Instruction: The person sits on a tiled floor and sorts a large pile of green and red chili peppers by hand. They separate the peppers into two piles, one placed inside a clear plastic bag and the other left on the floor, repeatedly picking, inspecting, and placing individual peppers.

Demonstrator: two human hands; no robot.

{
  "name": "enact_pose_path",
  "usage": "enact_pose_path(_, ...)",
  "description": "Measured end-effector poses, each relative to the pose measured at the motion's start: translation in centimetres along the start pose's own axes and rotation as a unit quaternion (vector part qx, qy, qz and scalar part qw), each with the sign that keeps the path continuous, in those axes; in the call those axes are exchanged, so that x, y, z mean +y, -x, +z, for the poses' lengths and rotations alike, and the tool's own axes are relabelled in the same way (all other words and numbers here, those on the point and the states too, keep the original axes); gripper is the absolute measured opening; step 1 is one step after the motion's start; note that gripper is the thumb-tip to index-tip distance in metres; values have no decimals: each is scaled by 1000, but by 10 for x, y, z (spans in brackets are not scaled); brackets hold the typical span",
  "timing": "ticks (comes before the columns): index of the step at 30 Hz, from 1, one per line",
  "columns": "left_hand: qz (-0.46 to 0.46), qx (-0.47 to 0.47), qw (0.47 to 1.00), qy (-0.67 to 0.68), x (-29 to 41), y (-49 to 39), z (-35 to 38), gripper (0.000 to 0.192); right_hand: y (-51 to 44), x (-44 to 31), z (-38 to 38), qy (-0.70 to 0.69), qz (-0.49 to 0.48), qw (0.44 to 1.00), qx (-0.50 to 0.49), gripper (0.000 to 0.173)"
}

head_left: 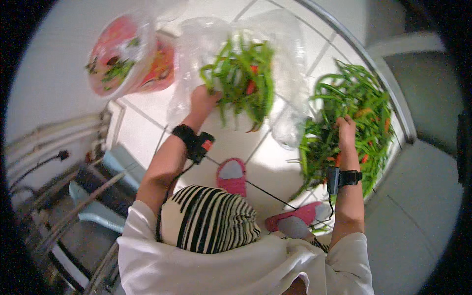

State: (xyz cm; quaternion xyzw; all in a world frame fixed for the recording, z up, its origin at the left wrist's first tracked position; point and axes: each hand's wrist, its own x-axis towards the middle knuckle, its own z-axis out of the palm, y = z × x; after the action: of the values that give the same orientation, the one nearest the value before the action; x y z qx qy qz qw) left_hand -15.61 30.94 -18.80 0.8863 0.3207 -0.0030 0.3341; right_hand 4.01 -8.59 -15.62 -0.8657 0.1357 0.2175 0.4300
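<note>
A bunch of long green chili peppers (239,70), with a red one among them, is above a clear plastic bag (291,66) spread on the floor. My left hand (204,97) is closed at the bunch's left side, its fingertips hidden behind the peppers; the bunch looks held and is blurred. To the right, a large heap of green chili peppers (361,99) with some orange and red ones lies on the floor. My right hand (346,129) is over this heap with bent fingers touching it. Whether those fingers pinch a pepper is unclear.
A red-patterned plastic bag (155,70) with green leaves inside stands at the upper left. Pipes (55,136) and a rack with light-blue plastic parts (96,210) are on the left. A metal-edged frame (387,81) borders the heap. Pink slippers (231,177) are on my feet.
</note>
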Motion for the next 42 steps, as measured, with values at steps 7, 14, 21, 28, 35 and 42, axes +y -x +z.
enact_pose_path(7, -99, -11, 991, -94, -21, -32, 17, 36, 13, -80, -154, -60, -133, 989, -23, 18)
enact_pose_path(14, -280, -129, 846, 436, 32, 5, -51, 23, 62, -64, -173, 381, -166, 901, -128, 31)
enact_pose_path(21, -140, -234, 757, 594, 98, 71, -114, 23, 5, -5, -65, 266, -412, 866, -102, 26)
enact_pose_path(28, -64, -231, 770, 592, 188, 126, -175, 35, -16, -21, -57, -195, -21, 902, -386, 31)
enact_pose_path(35, -168, -283, 816, 475, 281, 127, -106, 24, 14, -20, -76, -448, 30, 714, -537, 43)
enact_pose_path(42, -93, -234, 868, 428, 328, 139, 69, 22, 62, -4, -69, -503, -48, 679, -534, 39)
